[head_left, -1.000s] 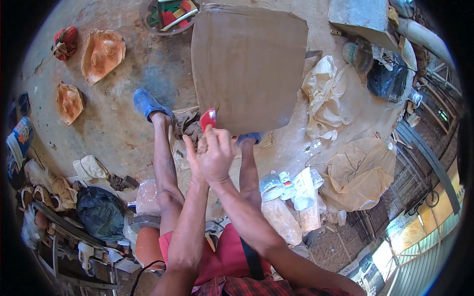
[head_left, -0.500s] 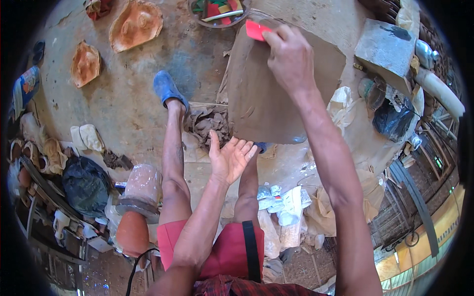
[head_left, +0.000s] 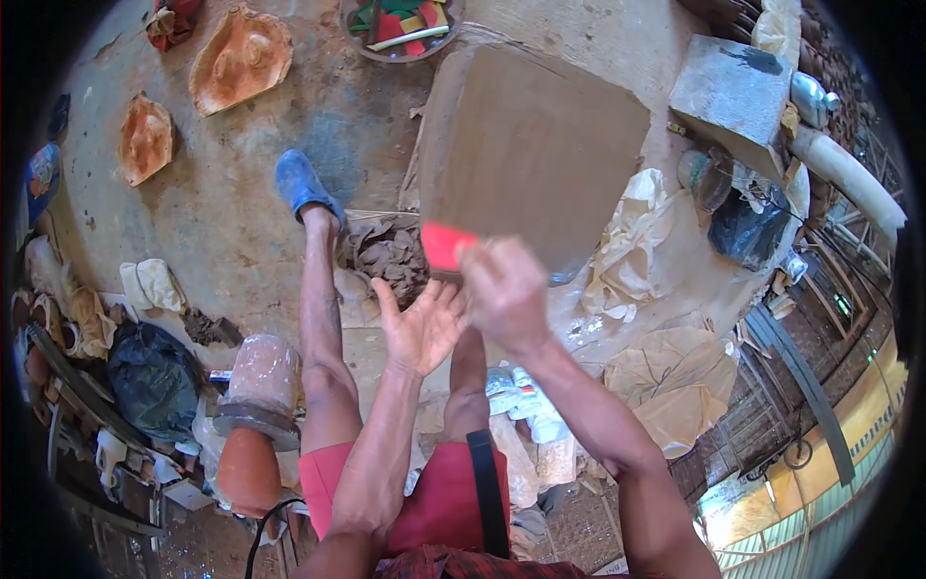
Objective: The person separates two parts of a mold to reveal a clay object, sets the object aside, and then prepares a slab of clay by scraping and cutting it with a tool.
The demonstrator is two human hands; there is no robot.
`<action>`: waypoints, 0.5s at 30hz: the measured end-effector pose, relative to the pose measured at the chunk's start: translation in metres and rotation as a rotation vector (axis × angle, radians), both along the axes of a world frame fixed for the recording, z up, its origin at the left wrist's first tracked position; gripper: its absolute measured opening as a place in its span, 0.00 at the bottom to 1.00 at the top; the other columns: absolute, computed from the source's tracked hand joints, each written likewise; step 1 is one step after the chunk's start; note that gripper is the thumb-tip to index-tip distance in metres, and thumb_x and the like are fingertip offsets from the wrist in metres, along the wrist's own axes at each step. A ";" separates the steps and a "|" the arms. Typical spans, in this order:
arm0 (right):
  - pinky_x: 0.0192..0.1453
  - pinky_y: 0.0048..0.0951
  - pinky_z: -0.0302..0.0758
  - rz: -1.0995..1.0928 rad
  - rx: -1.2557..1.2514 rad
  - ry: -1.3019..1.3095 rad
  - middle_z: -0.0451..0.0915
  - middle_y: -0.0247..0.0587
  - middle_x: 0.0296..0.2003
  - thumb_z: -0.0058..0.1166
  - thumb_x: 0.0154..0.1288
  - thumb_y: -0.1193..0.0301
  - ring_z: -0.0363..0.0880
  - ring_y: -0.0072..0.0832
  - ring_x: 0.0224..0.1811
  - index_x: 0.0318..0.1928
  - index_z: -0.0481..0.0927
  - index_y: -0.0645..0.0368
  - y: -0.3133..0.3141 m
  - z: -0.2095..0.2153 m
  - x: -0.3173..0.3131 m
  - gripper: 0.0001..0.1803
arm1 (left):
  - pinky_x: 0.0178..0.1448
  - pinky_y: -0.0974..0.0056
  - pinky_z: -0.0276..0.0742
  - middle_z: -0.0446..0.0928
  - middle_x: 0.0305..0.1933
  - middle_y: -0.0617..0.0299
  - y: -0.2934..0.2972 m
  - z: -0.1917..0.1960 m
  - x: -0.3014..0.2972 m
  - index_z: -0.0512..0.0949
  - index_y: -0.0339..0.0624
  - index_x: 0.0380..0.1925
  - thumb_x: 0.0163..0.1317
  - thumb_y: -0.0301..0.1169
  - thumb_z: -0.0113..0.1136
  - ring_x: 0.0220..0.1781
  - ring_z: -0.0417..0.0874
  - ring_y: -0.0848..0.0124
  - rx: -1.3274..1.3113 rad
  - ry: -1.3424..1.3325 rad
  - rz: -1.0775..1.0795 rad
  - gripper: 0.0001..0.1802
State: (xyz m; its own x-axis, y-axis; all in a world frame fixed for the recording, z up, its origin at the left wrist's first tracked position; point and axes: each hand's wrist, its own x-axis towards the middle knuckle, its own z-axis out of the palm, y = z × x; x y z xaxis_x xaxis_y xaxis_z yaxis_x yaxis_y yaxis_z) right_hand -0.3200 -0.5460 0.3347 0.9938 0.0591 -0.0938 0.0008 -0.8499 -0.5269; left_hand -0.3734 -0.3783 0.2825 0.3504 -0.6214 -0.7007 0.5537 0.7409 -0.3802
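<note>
A large brown block of wet clay (head_left: 540, 145) with a smooth top lies in front of me. My right hand (head_left: 506, 289), slightly blurred, pinches a flat red scraper (head_left: 447, 247) at the block's near left corner. Close beside it my left hand (head_left: 424, 328) is palm up, fingers spread, holding nothing. The fingertips of the left hand lie just below the scraper; whether they touch it I cannot tell. A heap of clay scraps (head_left: 388, 251) sits on the floor left of the block, next to my left hand.
Beyond the block stands a bowl (head_left: 405, 56) of coloured scrapers. Two orange moulds (head_left: 241, 60) lie at the far left. A grey block (head_left: 730, 96) stands at the right, near crumpled paper (head_left: 627, 246). Pots, including a terracotta one (head_left: 249, 471), stand at the lower left.
My right hand has drawn the red scraper from the block's far edge to its near left corner, beside my left hand. The left hand stays open, palm up. The whole view has shifted slightly.
</note>
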 end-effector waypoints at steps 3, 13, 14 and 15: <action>0.47 0.44 0.84 -0.132 -0.172 -0.322 0.88 0.48 0.44 0.59 0.64 0.79 0.86 0.46 0.42 0.45 0.89 0.58 -0.068 -0.016 0.091 0.11 | 0.77 0.51 0.70 0.69 0.72 0.52 -0.006 0.004 0.007 0.61 0.39 0.77 0.62 0.84 0.44 0.73 0.72 0.58 0.075 -0.006 -0.044 0.63; 0.52 0.45 0.76 0.050 -0.217 -0.019 0.84 0.39 0.44 0.63 0.47 0.79 0.82 0.40 0.51 0.49 0.88 0.59 -0.071 -0.031 -0.006 0.24 | 0.83 0.48 0.64 0.63 0.74 0.41 -0.013 0.001 0.010 0.60 0.32 0.72 0.63 0.80 0.51 0.75 0.67 0.50 0.098 0.031 -0.030 0.61; 0.52 0.46 0.77 0.040 -0.213 -0.011 0.84 0.39 0.44 0.64 0.47 0.78 0.82 0.39 0.50 0.50 0.88 0.59 -0.063 -0.026 -0.034 0.24 | 0.83 0.48 0.64 0.63 0.74 0.41 -0.018 0.002 0.011 0.60 0.32 0.72 0.63 0.80 0.51 0.75 0.67 0.50 0.078 0.033 -0.032 0.61; 0.52 0.46 0.77 0.030 -0.199 -0.005 0.85 0.39 0.43 0.64 0.48 0.78 0.83 0.38 0.50 0.50 0.88 0.60 -0.052 -0.024 -0.056 0.24 | 0.82 0.47 0.65 0.63 0.74 0.42 -0.019 0.002 0.012 0.61 0.33 0.71 0.63 0.80 0.50 0.75 0.67 0.51 0.073 0.047 -0.036 0.60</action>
State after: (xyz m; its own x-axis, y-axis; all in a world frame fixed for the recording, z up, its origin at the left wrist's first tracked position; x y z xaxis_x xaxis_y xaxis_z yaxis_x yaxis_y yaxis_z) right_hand -0.3759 -0.5982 0.3112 0.9924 0.0696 -0.1018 0.0299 -0.9367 -0.3489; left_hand -0.3618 -0.3972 0.2849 0.2946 -0.5797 -0.7597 0.5632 0.7476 -0.3521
